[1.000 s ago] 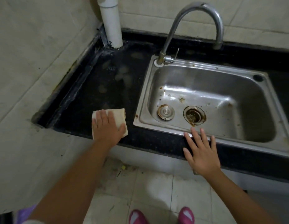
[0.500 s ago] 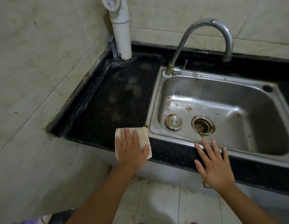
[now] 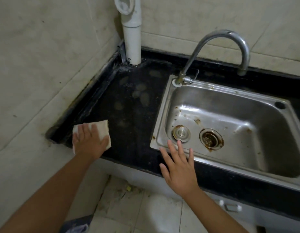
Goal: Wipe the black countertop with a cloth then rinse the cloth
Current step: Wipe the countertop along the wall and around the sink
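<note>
On the front left part of the black desk (image 3: 132, 125), close to the wall edge, a folded pale cloth (image 3: 102, 128) is being pressed flat under the left hand (image 3: 88, 142). That grip is being kept spread out, with the fingers straight across the top of the cloth and nothing curled round it. About half of the cloth is being covered by the palm, while its far right corner is being left exposed.

Nearer the middle, the right hand (image 3: 177, 167) is being held open, with the fingers straight and apart. Its fingertips are being seen over the front left rim of the steel sink (image 3: 246, 118), and the palm over the front edge of the desk; whether the hand is being rested there or held just above it cannot be told. Nothing is being held in it.

Pale, dull smudges are being shown on the dark surface between the cloth and the back corner. At that corner a white pipe (image 3: 132, 37) is being seen upright against the tiled wall (image 3: 36, 56). A curved metal tap (image 3: 226, 36) is being seen at the sink's back left corner, its spout arching over the basin. Rust stains are being shown around the drain (image 3: 211, 139), with a round metal plug (image 3: 181, 133) lying just to its left.
</note>
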### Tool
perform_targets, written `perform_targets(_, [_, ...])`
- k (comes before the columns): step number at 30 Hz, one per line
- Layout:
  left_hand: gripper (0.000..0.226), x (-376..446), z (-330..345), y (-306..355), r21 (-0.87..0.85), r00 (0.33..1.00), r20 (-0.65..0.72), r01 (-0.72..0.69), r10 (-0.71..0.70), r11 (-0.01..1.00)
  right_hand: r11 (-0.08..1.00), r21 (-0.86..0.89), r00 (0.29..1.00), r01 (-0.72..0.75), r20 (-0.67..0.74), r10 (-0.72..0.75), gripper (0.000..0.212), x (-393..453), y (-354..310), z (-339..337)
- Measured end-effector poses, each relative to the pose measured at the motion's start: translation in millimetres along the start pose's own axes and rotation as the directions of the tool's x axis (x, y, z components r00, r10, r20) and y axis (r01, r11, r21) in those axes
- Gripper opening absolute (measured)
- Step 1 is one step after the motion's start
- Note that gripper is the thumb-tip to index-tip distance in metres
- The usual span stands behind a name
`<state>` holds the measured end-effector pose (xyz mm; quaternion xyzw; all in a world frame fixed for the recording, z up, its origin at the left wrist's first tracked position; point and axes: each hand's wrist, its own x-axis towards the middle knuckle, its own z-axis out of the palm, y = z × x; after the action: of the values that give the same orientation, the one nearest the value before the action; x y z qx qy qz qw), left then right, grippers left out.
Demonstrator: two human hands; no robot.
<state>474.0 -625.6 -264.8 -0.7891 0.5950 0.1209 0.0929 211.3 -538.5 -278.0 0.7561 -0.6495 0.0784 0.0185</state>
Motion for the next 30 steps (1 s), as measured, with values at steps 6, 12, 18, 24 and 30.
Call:
perform_targets(6, [0.067, -9, -2, 21, 0.060, 0.994, 0.015, -0.110, 0.110, 0.992, 1.000, -0.002, 0.995, -0.022, 0.096, 0.022, 0.053, 11, -18, 18])
perform_targets(12, [0.070, -20, 3, 76, 0.037, 0.893, 0.088, -0.445, 0.441, 0.895, 0.999, 0.029, 0.991, -0.046, 0.128, 0.042, 0.055, 9, -17, 18])
perform_targets(18, [0.056, -29, -15, 36, -0.108, 0.860, -0.055, -0.510, 0.507, 0.853, 0.981, 0.122, 0.985, -0.150, 0.104, 0.138, 0.080, 12, -16, 16])
perform_targets(24, [0.056, -37, 1, -10, -0.147, 0.994, -0.085, -0.074, 0.062, 0.986, 0.974, 0.142, 0.975, 0.176, 0.108, -0.192, 0.051, 66, -68, -7])
perform_targets(30, [0.063, -23, 15, -1, -0.181, 0.994, -0.112, -0.010, -0.011, 0.983, 0.945, 0.130, 0.828, 0.301, 0.457, -0.326, 0.114, 127, -99, 16])
